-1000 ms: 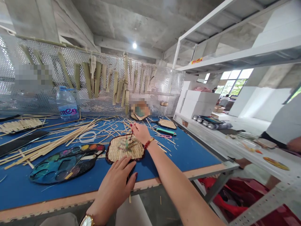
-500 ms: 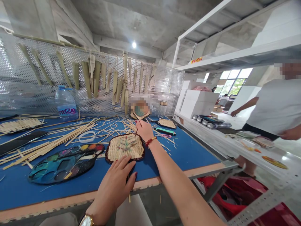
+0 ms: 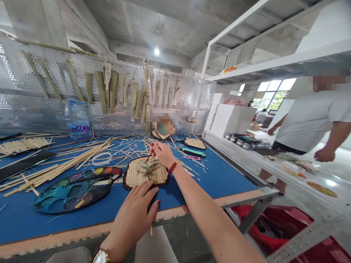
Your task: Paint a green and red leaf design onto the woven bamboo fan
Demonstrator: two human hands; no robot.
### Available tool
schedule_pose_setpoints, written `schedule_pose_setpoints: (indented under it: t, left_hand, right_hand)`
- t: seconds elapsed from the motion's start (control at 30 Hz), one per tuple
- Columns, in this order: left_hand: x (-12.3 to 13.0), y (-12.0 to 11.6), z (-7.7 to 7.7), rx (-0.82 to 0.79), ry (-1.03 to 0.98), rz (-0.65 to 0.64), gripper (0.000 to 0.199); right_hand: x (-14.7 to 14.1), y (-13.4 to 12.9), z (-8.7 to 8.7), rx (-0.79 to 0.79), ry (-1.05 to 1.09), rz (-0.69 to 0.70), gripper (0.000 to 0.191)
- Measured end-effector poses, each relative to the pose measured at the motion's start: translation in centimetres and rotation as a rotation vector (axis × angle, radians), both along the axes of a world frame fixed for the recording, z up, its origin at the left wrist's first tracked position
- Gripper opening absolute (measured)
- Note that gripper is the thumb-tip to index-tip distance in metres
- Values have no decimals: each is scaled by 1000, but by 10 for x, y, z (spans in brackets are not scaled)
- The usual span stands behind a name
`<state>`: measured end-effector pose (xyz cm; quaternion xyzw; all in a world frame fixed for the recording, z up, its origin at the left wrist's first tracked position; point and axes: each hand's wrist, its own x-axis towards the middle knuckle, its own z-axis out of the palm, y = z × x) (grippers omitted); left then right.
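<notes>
A woven bamboo fan point(image 3: 135, 170) with a dark bound rim lies on the blue table, green and dark painted marks across its middle. My right hand point(image 3: 164, 155) pinches a thin paintbrush point(image 3: 148, 157), its tip down at the upper part of the weave. Flat on the near rim rests my left hand point(image 3: 135, 206), fingers stretched and thumb apart; it covers the fan's lower edge. Left of the fan lies a paint palette point(image 3: 61, 195) with coloured wells and a thin stick across it.
Bamboo strips point(image 3: 79, 160) are strewn over the table. A water bottle point(image 3: 77, 120) stands at the back left. Right of the fan lie a green cutter point(image 3: 193, 152) and another small woven fan point(image 3: 195, 143). A person point(image 3: 312, 120) stands beyond the shelf at right.
My right hand has moved left with the paintbrush, from the fan's upper right toward its upper middle. My left hand has stayed put. The person at right has shifted slightly left.
</notes>
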<state>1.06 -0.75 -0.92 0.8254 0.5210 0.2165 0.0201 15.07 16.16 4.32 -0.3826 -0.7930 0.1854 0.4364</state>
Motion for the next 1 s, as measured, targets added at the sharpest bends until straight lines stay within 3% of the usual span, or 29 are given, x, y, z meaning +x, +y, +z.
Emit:
schedule_pose_setpoints:
  t: [0.1, 0.23, 0.47, 0.63, 0.8, 1.0]
  left_hand:
    - [0, 0, 0, 4, -3, 1, 43]
    - [0, 0, 1, -1, 5, 3, 44]
    - [0, 1, -1, 25, -10, 0, 43]
    - [1, 1, -1, 17, -7, 4, 43]
    - [1, 1, 1, 9, 7, 1, 44]
    - [1, 1, 0, 14, 0, -1, 43]
  right_hand:
    - [-12, -8, -1, 12, -84, 117, 34]
    - [-19, -13, -1, 57, -182, 161, 28]
    - [-15, -11, 0, 47, -150, 60, 37]
    - [-14, -9, -2, 63, -166, 121, 33]
    - [-12, -6, -3, 43, -166, 61, 35]
    - [-13, -7, -2, 76, -181, 110, 34]
